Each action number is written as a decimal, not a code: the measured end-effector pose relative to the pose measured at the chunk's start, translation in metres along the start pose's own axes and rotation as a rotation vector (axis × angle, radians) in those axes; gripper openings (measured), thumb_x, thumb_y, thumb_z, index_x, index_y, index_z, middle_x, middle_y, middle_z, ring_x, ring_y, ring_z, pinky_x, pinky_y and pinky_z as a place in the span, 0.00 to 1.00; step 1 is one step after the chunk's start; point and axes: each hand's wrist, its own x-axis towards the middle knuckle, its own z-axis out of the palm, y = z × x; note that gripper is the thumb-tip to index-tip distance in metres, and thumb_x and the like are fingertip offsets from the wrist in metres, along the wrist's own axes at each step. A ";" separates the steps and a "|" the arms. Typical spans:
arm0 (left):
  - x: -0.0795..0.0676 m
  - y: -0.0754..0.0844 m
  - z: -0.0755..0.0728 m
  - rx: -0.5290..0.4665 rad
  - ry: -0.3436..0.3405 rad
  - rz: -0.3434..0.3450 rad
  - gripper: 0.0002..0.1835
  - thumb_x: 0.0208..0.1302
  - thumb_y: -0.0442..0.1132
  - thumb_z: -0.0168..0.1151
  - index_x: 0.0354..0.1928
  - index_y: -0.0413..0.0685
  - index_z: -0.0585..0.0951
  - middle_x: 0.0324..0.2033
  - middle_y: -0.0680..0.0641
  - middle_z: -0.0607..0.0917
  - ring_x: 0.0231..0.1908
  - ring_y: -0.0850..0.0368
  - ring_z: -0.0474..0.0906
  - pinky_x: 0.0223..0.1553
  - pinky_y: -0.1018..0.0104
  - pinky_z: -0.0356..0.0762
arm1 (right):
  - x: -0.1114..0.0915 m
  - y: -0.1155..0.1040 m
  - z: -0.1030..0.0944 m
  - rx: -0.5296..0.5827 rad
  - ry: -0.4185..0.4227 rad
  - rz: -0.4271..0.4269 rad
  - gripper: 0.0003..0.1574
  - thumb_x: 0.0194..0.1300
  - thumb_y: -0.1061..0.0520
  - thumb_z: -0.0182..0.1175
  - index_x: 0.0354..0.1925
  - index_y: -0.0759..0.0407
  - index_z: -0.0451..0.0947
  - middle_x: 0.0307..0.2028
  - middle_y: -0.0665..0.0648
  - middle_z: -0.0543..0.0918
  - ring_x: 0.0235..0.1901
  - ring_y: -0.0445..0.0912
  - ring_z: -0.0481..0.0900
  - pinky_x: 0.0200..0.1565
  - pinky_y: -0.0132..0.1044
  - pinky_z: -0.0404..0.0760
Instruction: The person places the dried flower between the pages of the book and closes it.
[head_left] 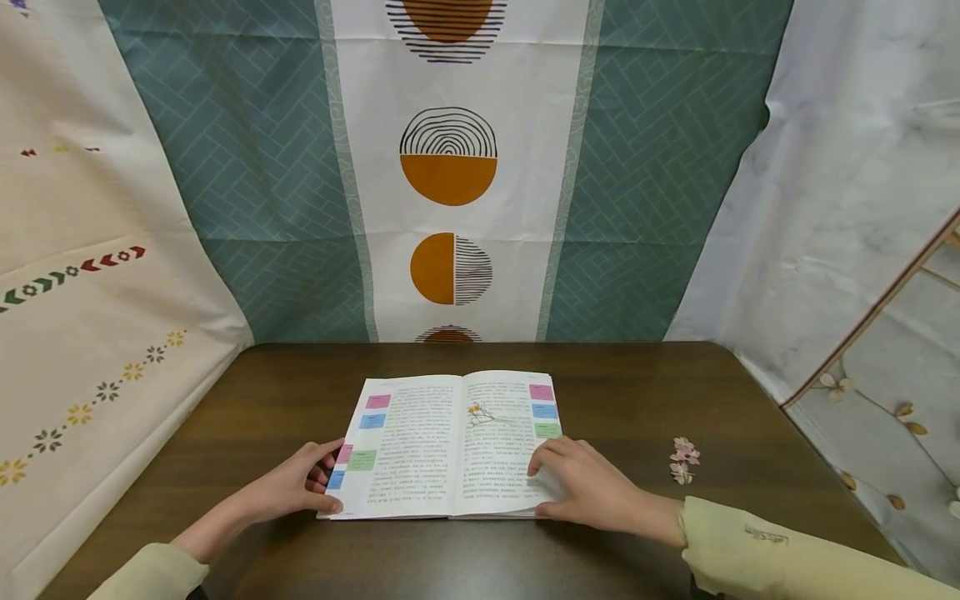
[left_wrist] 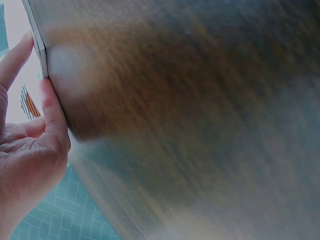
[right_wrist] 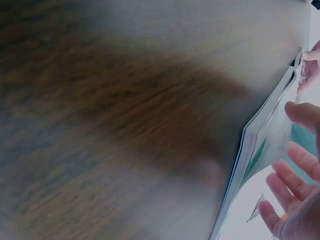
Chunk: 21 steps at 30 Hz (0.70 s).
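Note:
An open book point(head_left: 420, 492) lies on the brown table, with printed text and pink, blue and green sticky tabs along both outer margins. A thin sprig with small orange flowers point(head_left: 480, 413) lies on the right page. My left hand point(head_left: 288, 483) holds the book's lower left side, thumb at the bottom corner and fingers bent at the side edge; the left wrist view shows this hand point(left_wrist: 37, 130) against the book's edge. Over the lower right page is my right hand point(head_left: 585, 487), thumb near the bottom edge. In the right wrist view its fingers point(right_wrist: 287, 182) are spread and loosely bent.
Small pink flowers point(head_left: 683, 460) lie on the table point(head_left: 630, 400) to the right of the book. A patterned cloth point(head_left: 450, 200) hangs behind the table's far edge. Light cloths stand at both sides, and a framed piece with flower twigs point(head_left: 877, 392) is at the right.

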 end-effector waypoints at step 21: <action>0.001 -0.003 0.001 0.008 0.013 0.026 0.52 0.52 0.42 0.76 0.72 0.28 0.57 0.47 0.39 0.65 0.42 0.55 0.65 0.39 0.75 0.70 | -0.009 0.039 -0.007 0.213 -0.091 -0.059 0.10 0.59 0.56 0.70 0.40 0.44 0.83 0.41 0.41 0.83 0.40 0.36 0.77 0.45 0.35 0.79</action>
